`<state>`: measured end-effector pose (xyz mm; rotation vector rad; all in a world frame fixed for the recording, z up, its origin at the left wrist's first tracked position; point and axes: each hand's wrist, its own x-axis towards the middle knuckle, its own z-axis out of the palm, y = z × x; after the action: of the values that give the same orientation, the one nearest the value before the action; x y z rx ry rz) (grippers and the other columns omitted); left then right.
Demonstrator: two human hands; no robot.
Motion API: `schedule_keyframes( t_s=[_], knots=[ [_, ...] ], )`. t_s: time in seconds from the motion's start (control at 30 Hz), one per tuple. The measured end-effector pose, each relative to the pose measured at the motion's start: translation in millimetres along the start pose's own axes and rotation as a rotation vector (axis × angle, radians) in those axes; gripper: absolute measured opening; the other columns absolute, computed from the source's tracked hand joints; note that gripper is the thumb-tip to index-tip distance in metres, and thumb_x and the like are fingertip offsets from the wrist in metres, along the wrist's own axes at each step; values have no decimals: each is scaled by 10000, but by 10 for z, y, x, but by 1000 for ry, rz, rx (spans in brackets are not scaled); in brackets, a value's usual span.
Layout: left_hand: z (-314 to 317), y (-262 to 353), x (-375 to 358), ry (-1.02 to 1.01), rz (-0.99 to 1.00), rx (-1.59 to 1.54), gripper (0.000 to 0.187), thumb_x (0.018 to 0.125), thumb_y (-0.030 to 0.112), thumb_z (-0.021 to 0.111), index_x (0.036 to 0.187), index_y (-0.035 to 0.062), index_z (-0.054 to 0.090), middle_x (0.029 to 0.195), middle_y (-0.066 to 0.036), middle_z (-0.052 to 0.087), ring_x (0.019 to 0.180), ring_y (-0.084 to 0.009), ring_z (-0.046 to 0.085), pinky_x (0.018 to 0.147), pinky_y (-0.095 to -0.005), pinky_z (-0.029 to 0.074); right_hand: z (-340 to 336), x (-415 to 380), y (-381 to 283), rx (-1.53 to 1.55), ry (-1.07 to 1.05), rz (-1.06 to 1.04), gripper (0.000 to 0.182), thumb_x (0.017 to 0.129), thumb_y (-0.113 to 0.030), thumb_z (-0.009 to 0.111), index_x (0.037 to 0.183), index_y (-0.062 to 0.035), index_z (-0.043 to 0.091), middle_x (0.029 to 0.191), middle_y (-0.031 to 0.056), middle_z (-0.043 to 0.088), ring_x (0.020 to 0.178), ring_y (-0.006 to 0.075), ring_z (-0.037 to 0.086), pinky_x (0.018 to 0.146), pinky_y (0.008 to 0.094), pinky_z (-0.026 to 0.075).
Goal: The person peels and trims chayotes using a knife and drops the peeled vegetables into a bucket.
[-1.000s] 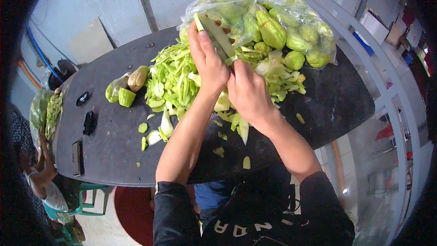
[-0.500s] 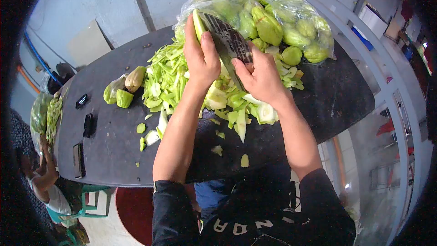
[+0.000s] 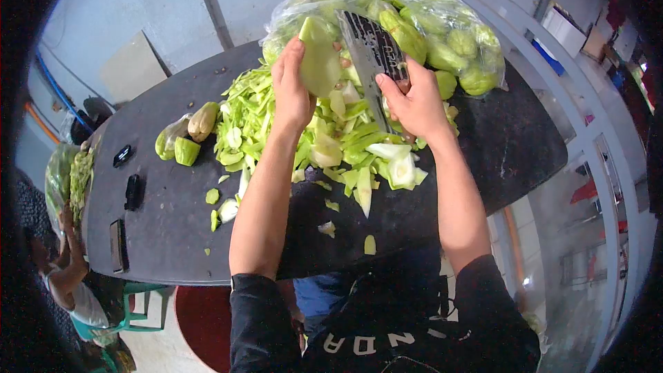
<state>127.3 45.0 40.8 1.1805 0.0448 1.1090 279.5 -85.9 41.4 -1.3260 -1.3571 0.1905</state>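
My left hand (image 3: 291, 90) is closed around a peeled pale-green chayote piece (image 3: 319, 62), its smooth face turned toward me. In my right hand (image 3: 416, 102) is a wide-bladed knife (image 3: 376, 52) with dark markings on the blade, its handle mostly hidden by my fingers. A gap separates the blade from the chayote piece. Below both hands spreads a heap of cut green strips (image 3: 245, 114) and pale slices (image 3: 400, 168) on the black table (image 3: 173, 228). Behind the hands lies a clear plastic bag (image 3: 293, 14) full of whole chayotes (image 3: 404, 36).
Several chayotes, one cut (image 3: 186, 151), sit left of the heap. Small black objects (image 3: 133, 192) and a dark flat case (image 3: 119, 245) lie near the left edge. A seated person (image 3: 72, 280) handles a bag of greens at far left. Grey metal railing (image 3: 587, 131) borders the right.
The knife has moved right, away from the chayote piece. My left hand has turned that piece so its broad face now shows.
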Motion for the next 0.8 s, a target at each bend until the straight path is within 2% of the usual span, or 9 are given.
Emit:
schedule_keyframes(
  t_s=[0.07,0.17,0.33,0.4,0.43,0.57,0.7,0.77,0.8],
  knots=[
    [-51,18,15,21,-10,27,434,998,342,446,1203,-24,555,1023,-163,665,819,-236,683,688,-322,545,5,-31,-99,-287,57,-19,141,872,-100,626,903,11,544,717,170,633,647,325,637,568,385,474],
    [-117,69,22,27,-2,91,434,989,344,457,1204,-21,553,1011,-158,666,800,-242,686,664,-312,543,56,-56,-184,-273,89,-140,150,885,-96,609,845,-7,495,686,168,615,659,361,629,553,437,464],
    [-82,66,28,56,134,231,493,947,344,524,1260,-37,528,1056,-159,661,844,-223,682,660,-308,538,223,-101,-107,-375,190,-328,142,875,-91,614,870,-26,488,711,168,599,665,383,619,547,468,467],
    [-91,75,15,59,348,601,446,895,230,633,1241,-43,570,988,-118,680,783,-150,648,678,-257,513,223,-125,-132,-402,185,-362,149,858,-87,626,878,-33,489,728,156,596,659,385,614,545,471,471],
    [-106,117,7,76,336,692,439,816,193,711,1159,-65,620,955,-129,692,779,-135,637,698,-266,515,219,-140,-144,-458,195,-408,153,830,-74,636,875,-42,493,748,146,593,653,385,611,543,471,476],
    [-133,239,18,27,400,873,456,756,227,743,1089,-72,655,880,-166,704,787,-164,660,731,-301,530,213,-173,-188,-531,260,-577,193,757,-45,655,874,-70,503,782,119,588,631,388,601,544,472,491],
    [-104,314,16,-9,495,988,469,750,251,747,1092,-58,660,895,-163,708,799,-167,665,744,-303,530,185,-161,-201,-526,291,-634,187,757,-45,641,880,-83,504,762,127,584,625,389,600,544,469,493],
    [-41,374,-32,-49,473,1022,479,741,257,753,1095,-54,662,909,-160,709,809,-179,669,761,-308,531,188,-65,-58,-584,234,-466,145,837,-54,649,837,-30,506,709,172,577,628,383,593,554,433,466],
    [-28,373,-47,-52,474,1018,479,741,257,753,1095,-54,662,909,-160,709,809,-179,669,761,-308,531,171,-54,27,-588,237,-464,145,837,-54,649,837,-30,506,709,172,577,628,383,593,554,433,466]
  ],
)
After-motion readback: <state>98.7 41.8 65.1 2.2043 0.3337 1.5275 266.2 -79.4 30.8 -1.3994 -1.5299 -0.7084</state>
